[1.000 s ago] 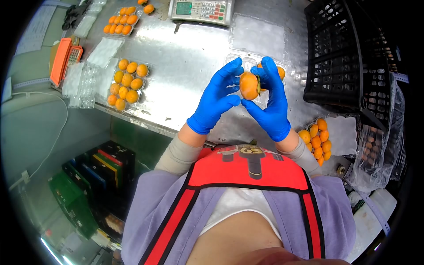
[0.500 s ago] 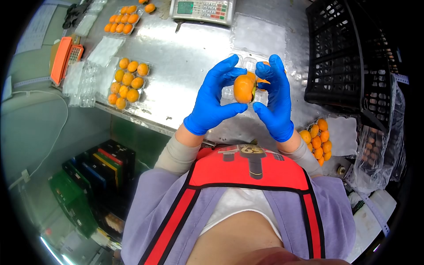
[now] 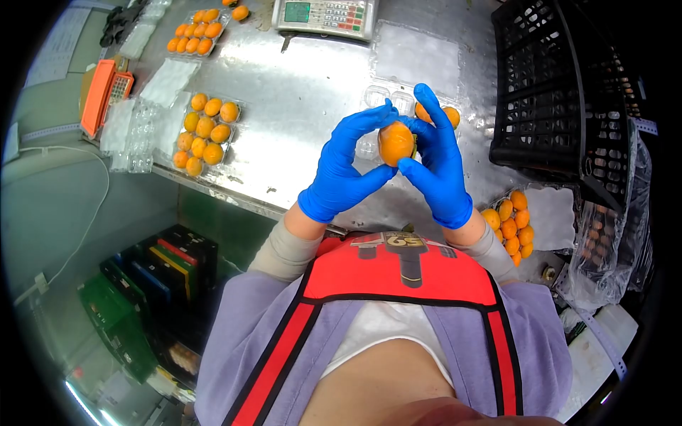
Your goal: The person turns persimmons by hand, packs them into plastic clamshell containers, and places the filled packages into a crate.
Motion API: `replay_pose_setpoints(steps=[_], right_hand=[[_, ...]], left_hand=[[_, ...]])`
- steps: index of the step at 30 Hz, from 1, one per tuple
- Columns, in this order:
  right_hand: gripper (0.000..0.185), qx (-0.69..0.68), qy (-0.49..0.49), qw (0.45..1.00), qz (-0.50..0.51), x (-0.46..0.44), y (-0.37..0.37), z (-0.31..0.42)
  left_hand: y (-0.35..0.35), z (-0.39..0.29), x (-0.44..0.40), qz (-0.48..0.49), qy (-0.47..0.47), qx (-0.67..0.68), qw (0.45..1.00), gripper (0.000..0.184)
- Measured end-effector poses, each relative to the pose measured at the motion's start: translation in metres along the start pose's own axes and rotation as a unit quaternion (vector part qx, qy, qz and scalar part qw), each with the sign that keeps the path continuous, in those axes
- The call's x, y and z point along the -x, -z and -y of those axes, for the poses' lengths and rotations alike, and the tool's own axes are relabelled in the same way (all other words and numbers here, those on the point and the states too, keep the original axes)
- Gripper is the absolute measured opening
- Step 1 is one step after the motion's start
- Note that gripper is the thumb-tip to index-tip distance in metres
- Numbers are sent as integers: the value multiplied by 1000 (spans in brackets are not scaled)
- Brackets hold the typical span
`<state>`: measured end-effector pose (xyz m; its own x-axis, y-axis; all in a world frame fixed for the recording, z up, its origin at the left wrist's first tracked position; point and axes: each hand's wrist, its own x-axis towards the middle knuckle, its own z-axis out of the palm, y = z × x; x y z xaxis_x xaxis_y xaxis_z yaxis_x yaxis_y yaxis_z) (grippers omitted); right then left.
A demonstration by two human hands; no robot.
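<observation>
An orange persimmon (image 3: 396,145) is held up over the steel table between my two blue-gloved hands. My left hand (image 3: 346,165) has its fingertips and thumb around the left side of the fruit. On the other side, my right hand (image 3: 438,167) grips it by thumb and fingers, the index finger pointing up; a bit of green calyx shows beside that hand. Just beyond, a clear plastic tray (image 3: 376,95) lies on the table, partly hidden by my hands. At its right two more persimmons (image 3: 451,116) show.
A digital scale (image 3: 327,15) stands at the back. The black crate (image 3: 540,92) is on the right, with persimmons (image 3: 510,227) below it. To the left are a filled persimmon pack (image 3: 206,128), stacked clear trays (image 3: 131,135) and an orange basket (image 3: 101,96).
My right hand has moved left and its fingers have closed on the persimmon. The fruit has turned, and its calyx shows less. The persimmons behind are more exposed.
</observation>
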<state>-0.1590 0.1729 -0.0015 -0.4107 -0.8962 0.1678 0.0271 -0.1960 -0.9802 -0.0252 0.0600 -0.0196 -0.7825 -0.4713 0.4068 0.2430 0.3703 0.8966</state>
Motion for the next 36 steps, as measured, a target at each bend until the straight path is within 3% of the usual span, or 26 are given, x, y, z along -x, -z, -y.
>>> replay_pose_setpoints(steps=[2,7,16,29,31,33,34,36], right_hand=[[81,24,15,1000,-3,0,0,-1],[83,67,44,997,-12,1,-1,-3],[77,161,115,980,-33,4,-1,-9],[75,249,181,952,2,4,0,-16],[76,271,201,941,5,4,-3,-16],[78,188,108,976,-39,5,-7,-10],[78,187,108,976,-39,4,-6,-9],[81,147,87,985,-37,3,-5,-8]], left_hand=[[0,1,0,-4,3,-28,1000,78],[3,-4,-2,-7,94,193,977,72],[-6,-9,-6,-25,191,355,915,61],[-9,-3,-3,-39,185,361,913,59],[-12,-5,-4,-42,170,316,932,43],[-9,-9,-8,-49,225,352,907,39],[-8,-10,-9,-56,279,386,878,39],[-8,-7,-7,-50,287,376,880,46]])
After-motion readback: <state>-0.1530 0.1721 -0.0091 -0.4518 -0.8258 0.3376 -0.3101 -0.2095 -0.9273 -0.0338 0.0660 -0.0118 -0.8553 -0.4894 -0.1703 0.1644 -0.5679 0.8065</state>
